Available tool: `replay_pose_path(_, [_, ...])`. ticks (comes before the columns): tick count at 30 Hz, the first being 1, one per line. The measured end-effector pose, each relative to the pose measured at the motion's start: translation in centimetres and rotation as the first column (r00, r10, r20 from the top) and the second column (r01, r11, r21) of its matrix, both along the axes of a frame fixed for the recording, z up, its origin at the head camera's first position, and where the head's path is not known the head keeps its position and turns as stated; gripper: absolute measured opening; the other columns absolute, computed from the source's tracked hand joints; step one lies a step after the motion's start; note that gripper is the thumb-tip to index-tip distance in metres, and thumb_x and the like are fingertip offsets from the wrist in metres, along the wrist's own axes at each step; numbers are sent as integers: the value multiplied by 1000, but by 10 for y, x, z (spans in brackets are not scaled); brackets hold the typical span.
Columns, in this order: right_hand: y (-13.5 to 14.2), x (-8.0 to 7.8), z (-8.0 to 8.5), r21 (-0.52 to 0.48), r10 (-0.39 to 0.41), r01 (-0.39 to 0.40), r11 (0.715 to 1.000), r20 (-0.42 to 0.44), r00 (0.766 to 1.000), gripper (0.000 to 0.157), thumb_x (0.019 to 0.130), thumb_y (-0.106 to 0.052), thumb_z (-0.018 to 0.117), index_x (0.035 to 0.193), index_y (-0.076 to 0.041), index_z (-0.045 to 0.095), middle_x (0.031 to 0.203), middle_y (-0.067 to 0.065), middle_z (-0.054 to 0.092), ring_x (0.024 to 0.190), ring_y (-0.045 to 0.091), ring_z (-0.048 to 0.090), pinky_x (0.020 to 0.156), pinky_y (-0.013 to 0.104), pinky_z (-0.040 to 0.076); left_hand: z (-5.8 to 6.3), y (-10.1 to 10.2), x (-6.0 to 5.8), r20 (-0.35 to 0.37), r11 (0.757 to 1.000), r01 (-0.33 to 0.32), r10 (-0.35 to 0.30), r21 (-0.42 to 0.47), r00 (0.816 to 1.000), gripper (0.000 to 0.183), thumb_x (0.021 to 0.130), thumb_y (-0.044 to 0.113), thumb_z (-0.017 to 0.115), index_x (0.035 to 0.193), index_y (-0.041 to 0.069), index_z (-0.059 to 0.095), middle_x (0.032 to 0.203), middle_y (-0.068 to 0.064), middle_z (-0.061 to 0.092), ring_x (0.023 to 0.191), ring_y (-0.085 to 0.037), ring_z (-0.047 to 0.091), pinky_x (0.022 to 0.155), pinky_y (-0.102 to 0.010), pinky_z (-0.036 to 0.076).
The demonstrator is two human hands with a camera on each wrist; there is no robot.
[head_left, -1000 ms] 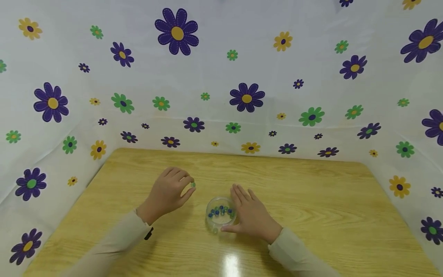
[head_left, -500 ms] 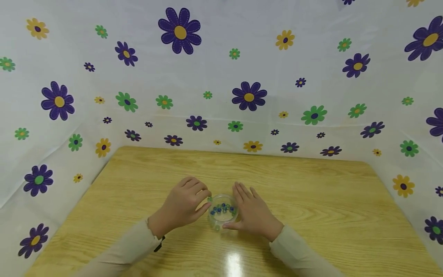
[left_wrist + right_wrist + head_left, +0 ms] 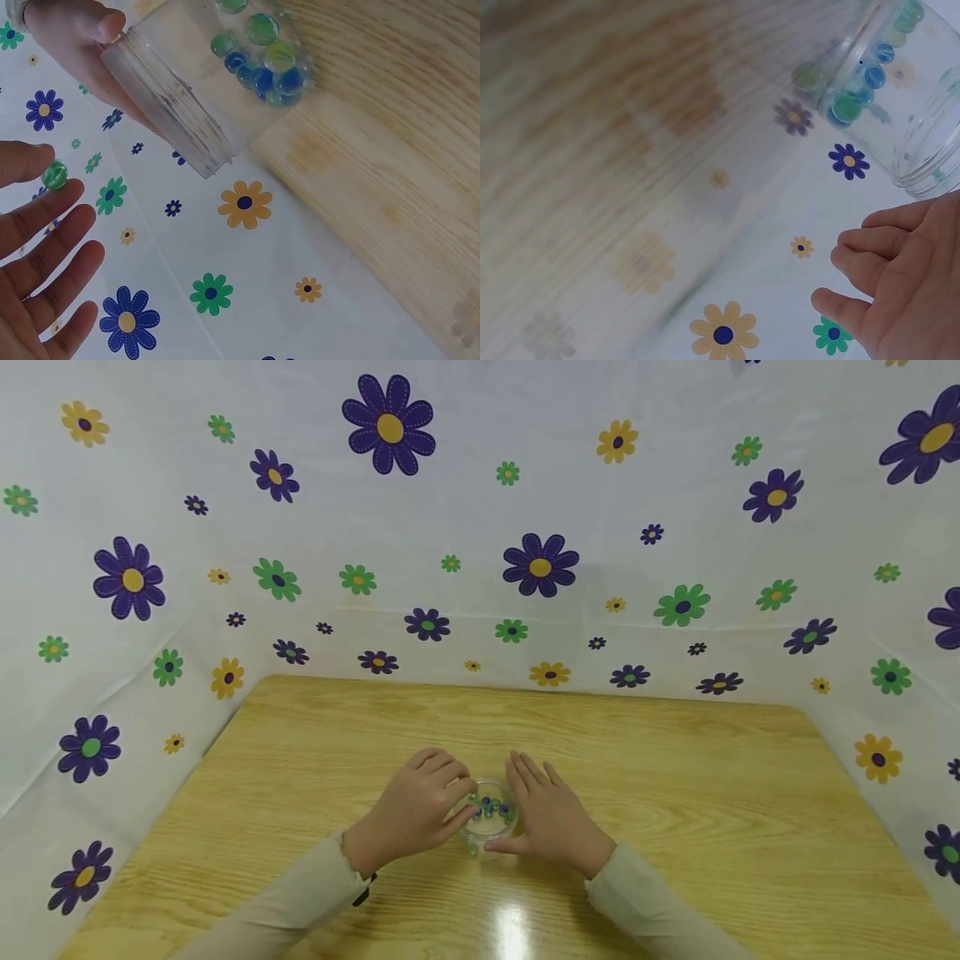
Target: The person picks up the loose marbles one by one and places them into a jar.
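A clear, round jar (image 3: 169, 79) stands upright on the table, its threaded mouth upward. Several green and blue marbles (image 3: 262, 81) lie at its bottom. Between thumb and forefinger, my left hand (image 3: 429, 803) pinches a green marble (image 3: 54, 175) at the jar's mouth; its other fingers are spread. My right hand (image 3: 557, 825) lies along the jar's right side with straight fingers and the thumb stretched to the near side. A pale green spot (image 3: 472, 850) shows low on the jar's near side; I cannot tell whether it is a marble seen through the wall.
The wood-grain table (image 3: 675, 777) is glossy and reflects light near its front. White cloth (image 3: 465, 510) printed with purple, green and yellow flowers rises behind it and along both sides. A dark band (image 3: 364, 890) shows under the left wrist.
My left hand has moved right with the pinched marble, from left of the jar to its mouth. The right hand has stayed beside the jar.
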State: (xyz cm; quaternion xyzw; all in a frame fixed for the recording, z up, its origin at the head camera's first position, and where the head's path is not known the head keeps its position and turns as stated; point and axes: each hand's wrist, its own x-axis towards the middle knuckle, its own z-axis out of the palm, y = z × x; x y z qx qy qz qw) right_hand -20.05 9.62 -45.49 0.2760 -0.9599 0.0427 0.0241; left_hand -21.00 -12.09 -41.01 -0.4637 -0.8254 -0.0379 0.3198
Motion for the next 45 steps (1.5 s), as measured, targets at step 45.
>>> replay_pose_path(45, [2, -3, -2, -30, -19, 20, 999, 51, 999, 108, 78, -75, 49, 147, 3, 23, 155, 18, 22, 144, 30, 23, 114, 51, 25, 12, 0, -16, 212, 978, -209, 203, 8, 956, 35, 82, 34, 71, 110, 13, 67, 105, -4, 67, 100, -21, 63, 93, -40, 48])
